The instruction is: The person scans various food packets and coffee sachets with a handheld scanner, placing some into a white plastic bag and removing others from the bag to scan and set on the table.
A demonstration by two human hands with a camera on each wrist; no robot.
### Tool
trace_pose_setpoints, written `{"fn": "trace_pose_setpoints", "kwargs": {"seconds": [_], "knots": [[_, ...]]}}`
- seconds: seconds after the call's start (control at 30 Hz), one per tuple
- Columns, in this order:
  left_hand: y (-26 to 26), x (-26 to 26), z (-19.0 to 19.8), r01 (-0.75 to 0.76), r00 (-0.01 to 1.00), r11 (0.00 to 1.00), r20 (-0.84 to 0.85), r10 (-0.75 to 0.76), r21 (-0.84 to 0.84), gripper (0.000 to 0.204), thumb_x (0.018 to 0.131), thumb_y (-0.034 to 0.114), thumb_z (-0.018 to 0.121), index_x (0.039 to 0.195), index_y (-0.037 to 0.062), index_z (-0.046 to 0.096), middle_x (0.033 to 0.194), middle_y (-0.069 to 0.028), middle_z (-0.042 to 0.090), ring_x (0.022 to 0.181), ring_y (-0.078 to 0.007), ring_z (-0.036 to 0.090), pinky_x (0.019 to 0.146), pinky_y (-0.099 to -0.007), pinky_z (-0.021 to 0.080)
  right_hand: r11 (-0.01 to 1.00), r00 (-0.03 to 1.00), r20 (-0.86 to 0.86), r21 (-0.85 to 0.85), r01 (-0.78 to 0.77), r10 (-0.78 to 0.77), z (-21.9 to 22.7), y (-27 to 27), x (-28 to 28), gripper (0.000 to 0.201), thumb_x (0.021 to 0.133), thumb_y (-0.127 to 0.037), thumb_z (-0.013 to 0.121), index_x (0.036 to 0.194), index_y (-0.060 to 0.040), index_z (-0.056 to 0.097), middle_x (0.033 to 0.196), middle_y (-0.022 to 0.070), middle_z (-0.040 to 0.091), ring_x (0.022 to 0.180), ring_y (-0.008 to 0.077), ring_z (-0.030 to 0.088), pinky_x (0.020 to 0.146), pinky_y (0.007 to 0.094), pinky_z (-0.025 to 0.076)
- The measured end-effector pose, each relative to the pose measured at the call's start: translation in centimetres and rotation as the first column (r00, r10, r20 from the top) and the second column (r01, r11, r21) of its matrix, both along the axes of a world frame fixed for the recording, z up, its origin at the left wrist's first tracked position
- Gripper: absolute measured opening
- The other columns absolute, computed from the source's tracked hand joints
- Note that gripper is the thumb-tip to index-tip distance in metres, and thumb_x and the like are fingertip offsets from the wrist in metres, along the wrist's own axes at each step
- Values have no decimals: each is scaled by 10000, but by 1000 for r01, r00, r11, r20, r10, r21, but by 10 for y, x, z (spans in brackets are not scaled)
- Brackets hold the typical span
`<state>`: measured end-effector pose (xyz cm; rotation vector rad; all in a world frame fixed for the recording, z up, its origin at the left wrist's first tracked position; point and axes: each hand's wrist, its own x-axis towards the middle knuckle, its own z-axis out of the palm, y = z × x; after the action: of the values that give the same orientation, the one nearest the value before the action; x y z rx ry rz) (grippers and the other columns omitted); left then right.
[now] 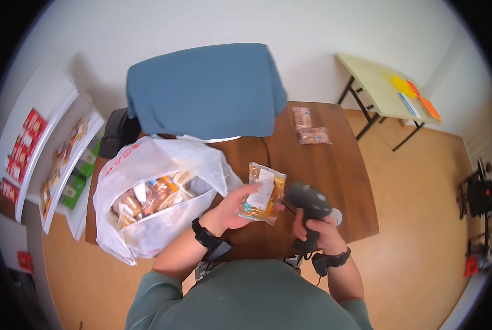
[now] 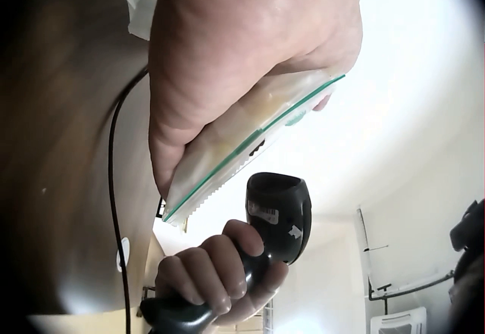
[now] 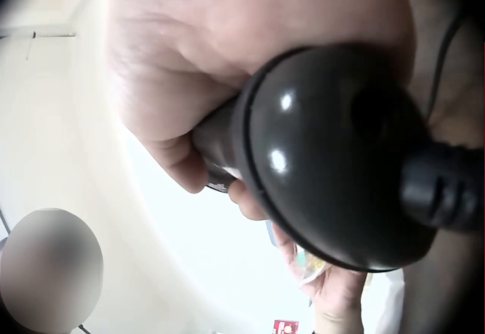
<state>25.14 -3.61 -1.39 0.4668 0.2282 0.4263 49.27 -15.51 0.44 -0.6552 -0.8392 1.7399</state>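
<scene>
A clear plastic packet [image 1: 271, 199] with golden-brown contents and a white label is held in my left hand [image 1: 232, 210], above the front half of the brown table. In the left wrist view the edge of the packet [image 2: 227, 160] shows a green strip. My right hand [image 1: 327, 234] grips a black handheld barcode scanner [image 1: 310, 201] by its handle, just right of the packet. The scanner head is raised beside the packet, apart from it. From the right wrist, the rounded butt of the scanner [image 3: 333, 167] and its cable fill much of the view.
A white plastic bag [image 1: 163, 234] full of wrapped packets stands open on the table's left. Two pinkish packets [image 1: 314, 136] lie at the back right. Blue cloth [image 1: 202, 91] drapes a bulky object behind. Stocked shelves [image 1: 64, 148] stand left; a small table [image 1: 367, 82] stands right.
</scene>
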Motion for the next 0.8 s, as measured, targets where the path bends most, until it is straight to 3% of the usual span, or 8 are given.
{"fn": "trace_pose_setpoints", "kwargs": {"seconds": [0.17,0.27,0.33,0.43,0.53,0.6,0.73,0.8], "knots": [[-33,-44,6,-160,985,987,64,158,30,607,918,251,543,1465,21,416,1414,-187,532,1259,-360,573,1010,-500,503,996,984,-155,21,91,-87,-20,6,10,388,861,-284,720,1124,-54,552,687,76,532,579,186,504,569,324,389],[-54,-84,-2,-449,893,889,-36,448,-93,526,927,346,544,1370,63,511,1258,-173,637,1007,-333,692,789,-398,602,996,977,-194,-8,91,-91,-33,8,21,370,872,-311,706,1110,-72,554,682,63,524,578,182,503,574,320,378],[-63,-111,-27,-658,725,723,84,684,-208,435,924,376,568,1243,80,562,1108,-119,691,836,-259,710,705,-343,611,991,968,-216,-5,131,-129,-41,9,27,374,882,-339,691,1115,-79,556,680,51,514,576,178,495,578,319,370],[-62,-135,-20,-981,188,176,-162,969,-84,435,983,451,516,1214,86,569,1094,-80,704,836,-220,711,712,-316,595,991,958,-254,-19,132,-132,-46,12,32,376,892,-348,678,1124,-80,557,682,52,506,571,178,482,578,325,370],[-56,-133,16,-974,225,223,-134,965,-25,492,1004,486,486,1253,67,554,1151,-127,694,877,-266,721,760,-355,599,993,958,-263,4,114,-109,-53,20,37,360,903,-340,665,1132,-84,558,690,53,499,573,179,476,589,331,376],[-52,-131,16,-830,540,555,-170,824,56,510,1039,493,433,1285,58,533,1186,-161,681,889,-304,721,746,-380,589,988,956,-252,-5,152,-148,-58,23,41,352,910,-337,657,1135,-85,557,695,55,499,579,181,478,592,332,378],[-29,-140,-50,-818,562,574,-263,784,-35,470,1084,441,352,1331,59,472,1244,-145,663,895,-270,716,770,-364,600,975,936,-274,-53,214,-220,-71,23,56,345,921,-338,641,1137,-89,537,717,56,497,611,181,485,615,335,386],[-19,-125,-38,-825,540,565,-273,796,15,469,1090,431,341,1330,47,463,1247,-146,661,905,-272,717,776,-366,605,965,916,-303,-91,247,-263,-78,20,63,345,922,-344,635,1131,-93,524,720,48,487,625,175,474,623,331,380]]}}
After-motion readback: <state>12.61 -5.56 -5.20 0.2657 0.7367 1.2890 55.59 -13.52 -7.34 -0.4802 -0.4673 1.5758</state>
